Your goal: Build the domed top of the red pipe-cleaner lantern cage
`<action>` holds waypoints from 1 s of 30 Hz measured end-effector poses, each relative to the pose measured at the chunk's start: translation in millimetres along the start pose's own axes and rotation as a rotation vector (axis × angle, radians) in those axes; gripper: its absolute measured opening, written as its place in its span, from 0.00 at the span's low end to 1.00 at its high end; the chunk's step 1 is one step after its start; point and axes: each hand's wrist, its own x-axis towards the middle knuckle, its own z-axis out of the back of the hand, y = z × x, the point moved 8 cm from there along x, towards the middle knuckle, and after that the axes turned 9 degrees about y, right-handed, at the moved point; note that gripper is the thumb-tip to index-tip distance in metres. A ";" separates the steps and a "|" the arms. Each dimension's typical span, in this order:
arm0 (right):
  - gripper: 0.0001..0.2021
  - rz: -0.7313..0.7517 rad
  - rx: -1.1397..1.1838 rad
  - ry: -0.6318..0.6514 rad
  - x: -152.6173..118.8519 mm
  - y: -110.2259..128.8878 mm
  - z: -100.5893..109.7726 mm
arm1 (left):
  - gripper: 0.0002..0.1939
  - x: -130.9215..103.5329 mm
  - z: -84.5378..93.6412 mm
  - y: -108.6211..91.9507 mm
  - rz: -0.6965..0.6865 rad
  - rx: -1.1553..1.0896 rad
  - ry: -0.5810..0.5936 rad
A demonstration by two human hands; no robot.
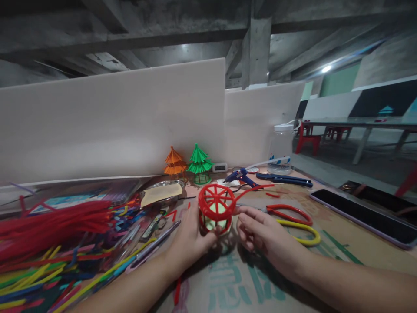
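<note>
The fingers of your left hand (190, 237) are clamped on the left and near sides of a red pipe-cleaner drum (216, 201), thumb across its lower front. Those of your right hand (260, 228) are curled by its right side, thumb near the index finger; you can't tell from here whether they pinch anything or just touch the rim.

The drum sits between your hands, its spoked round top tipped toward you and something pale green showing inside. The relation that counts is at the rim: a loose red strip (254, 189) leaves its right side, its long axis running rightward and away from you, above and beyond your right fingertips. Your right hand is the nearer one to that strip.

Just past that hand lie the scissors (289, 207), one handle red and one yellow. Beyond the drum you have a blue glue gun (240, 174), then a green tiered pagoda model (199, 166) beside an orange pagoda model (175, 161). Off to your left is a blurred heap of red pipe cleaners (58, 221); well to your right, a phone (361, 216).
</note>
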 end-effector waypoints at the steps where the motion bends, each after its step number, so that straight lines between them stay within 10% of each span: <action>1: 0.26 -0.004 -0.040 -0.033 1.0 1.1 3.9 | 0.36 0.4 -0.1 4.8 0.039 -0.041 0.001; 11: 0.29 -0.040 -0.354 -0.176 16.1 -0.2 35.4 | 0.28 5.1 -11.8 28.0 0.150 -0.209 0.111; 22: 0.17 0.105 -0.575 -0.028 12.3 7.1 9.9 | 0.27 3.5 -19.3 17.5 0.138 -0.106 0.221; 26: 0.16 0.060 -0.525 -0.034 12.2 2.4 10.1 | 0.29 0.2 -1.9 24.2 0.143 -0.075 0.040; 30: 0.12 0.095 -0.493 -0.011 11.3 -0.3 8.9 | 0.20 1.6 31.3 -10.0 -0.051 0.120 -0.133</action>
